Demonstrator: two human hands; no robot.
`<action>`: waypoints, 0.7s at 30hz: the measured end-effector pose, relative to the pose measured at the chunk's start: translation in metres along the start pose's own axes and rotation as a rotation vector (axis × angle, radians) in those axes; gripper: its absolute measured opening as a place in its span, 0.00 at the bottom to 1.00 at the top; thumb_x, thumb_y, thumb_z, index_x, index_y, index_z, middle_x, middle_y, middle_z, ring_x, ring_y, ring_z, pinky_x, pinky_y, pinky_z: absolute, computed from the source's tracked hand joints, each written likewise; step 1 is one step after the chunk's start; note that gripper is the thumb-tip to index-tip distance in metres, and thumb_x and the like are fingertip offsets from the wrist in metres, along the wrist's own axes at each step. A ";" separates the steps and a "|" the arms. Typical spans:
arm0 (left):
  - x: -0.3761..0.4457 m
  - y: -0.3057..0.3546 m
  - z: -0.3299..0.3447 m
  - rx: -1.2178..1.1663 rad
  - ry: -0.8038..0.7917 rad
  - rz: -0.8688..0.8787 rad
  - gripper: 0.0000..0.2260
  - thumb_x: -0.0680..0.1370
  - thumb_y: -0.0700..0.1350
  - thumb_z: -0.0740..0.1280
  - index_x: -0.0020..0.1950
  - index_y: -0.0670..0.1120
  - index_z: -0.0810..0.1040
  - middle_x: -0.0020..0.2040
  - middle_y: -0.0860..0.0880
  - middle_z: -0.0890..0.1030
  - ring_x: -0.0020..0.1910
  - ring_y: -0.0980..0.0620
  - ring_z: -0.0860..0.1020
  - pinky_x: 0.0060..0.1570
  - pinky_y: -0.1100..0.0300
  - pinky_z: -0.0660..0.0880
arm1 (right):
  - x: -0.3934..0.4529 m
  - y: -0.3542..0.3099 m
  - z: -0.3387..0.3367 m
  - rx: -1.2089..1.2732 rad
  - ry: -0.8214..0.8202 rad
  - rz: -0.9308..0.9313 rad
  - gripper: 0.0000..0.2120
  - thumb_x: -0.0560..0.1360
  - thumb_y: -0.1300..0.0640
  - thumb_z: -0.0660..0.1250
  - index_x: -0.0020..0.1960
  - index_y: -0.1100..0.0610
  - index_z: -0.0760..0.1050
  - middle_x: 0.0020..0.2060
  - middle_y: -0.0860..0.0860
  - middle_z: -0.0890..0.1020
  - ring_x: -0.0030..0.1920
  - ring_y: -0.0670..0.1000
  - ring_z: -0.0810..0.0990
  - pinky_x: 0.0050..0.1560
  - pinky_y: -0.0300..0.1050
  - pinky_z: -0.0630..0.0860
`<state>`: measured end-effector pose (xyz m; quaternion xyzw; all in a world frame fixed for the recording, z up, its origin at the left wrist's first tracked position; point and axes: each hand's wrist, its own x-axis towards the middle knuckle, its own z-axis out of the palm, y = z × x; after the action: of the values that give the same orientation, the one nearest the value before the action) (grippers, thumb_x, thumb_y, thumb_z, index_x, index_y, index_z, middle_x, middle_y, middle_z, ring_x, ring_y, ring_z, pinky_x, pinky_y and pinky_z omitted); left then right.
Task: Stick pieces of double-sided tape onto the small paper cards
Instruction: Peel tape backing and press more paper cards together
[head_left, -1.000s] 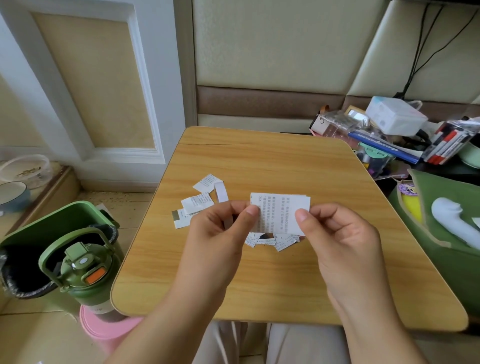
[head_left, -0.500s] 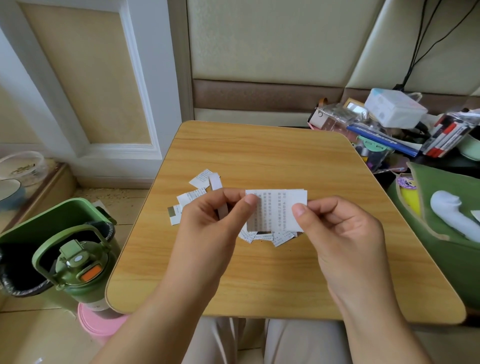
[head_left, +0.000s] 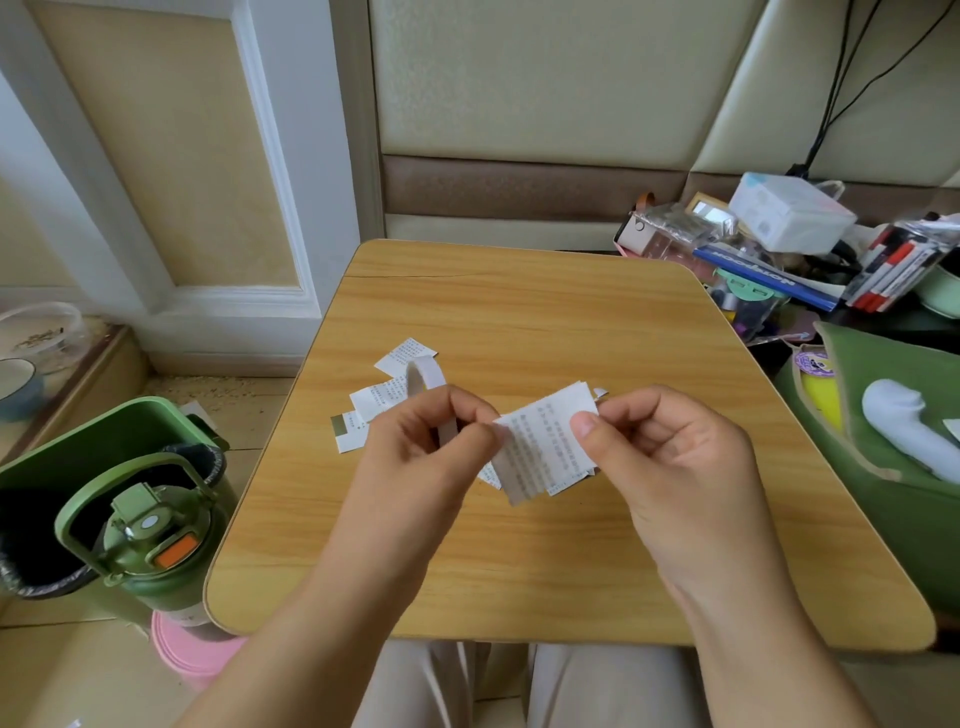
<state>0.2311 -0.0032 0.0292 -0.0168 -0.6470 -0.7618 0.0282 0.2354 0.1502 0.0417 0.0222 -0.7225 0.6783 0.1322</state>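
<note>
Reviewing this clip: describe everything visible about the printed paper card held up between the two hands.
The paper card is a small white rectangle of thin paper, printed with columns of fine grey text too small to read. It is held above the wooden table, tilted so its top right corner sits highest. The right hand pinches its right edge, thumb on the printed face. The left hand pinches its left edge and also holds a white tape strip that loops upward. A narrow paler band runs along the card's lower left edge.

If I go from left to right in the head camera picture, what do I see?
Green bin → green bottle → loose paper cards → left hand → held paper card → right hand → green bag.
</note>
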 end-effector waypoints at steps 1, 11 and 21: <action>0.001 0.000 -0.001 0.048 -0.040 -0.006 0.06 0.63 0.50 0.70 0.33 0.48 0.79 0.33 0.45 0.68 0.36 0.48 0.64 0.37 0.58 0.61 | 0.002 -0.001 -0.002 -0.032 -0.043 0.007 0.10 0.68 0.65 0.73 0.32 0.55 0.78 0.28 0.48 0.81 0.29 0.42 0.76 0.32 0.33 0.73; 0.002 0.000 0.007 -0.062 0.006 0.012 0.05 0.66 0.48 0.70 0.32 0.49 0.83 0.28 0.55 0.78 0.29 0.61 0.73 0.31 0.73 0.68 | 0.003 -0.004 -0.001 -0.004 -0.048 0.047 0.07 0.69 0.59 0.75 0.34 0.53 0.79 0.30 0.48 0.82 0.31 0.43 0.79 0.34 0.34 0.74; -0.003 -0.004 0.008 -0.077 -0.003 -0.023 0.05 0.63 0.50 0.73 0.33 0.49 0.81 0.32 0.49 0.76 0.37 0.51 0.72 0.39 0.60 0.66 | -0.003 -0.001 0.002 -0.093 -0.044 -0.006 0.07 0.69 0.63 0.74 0.34 0.56 0.78 0.28 0.49 0.81 0.30 0.43 0.76 0.34 0.34 0.73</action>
<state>0.2334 0.0054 0.0259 -0.0118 -0.6174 -0.7864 0.0178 0.2379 0.1482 0.0421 0.0330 -0.7558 0.6430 0.1192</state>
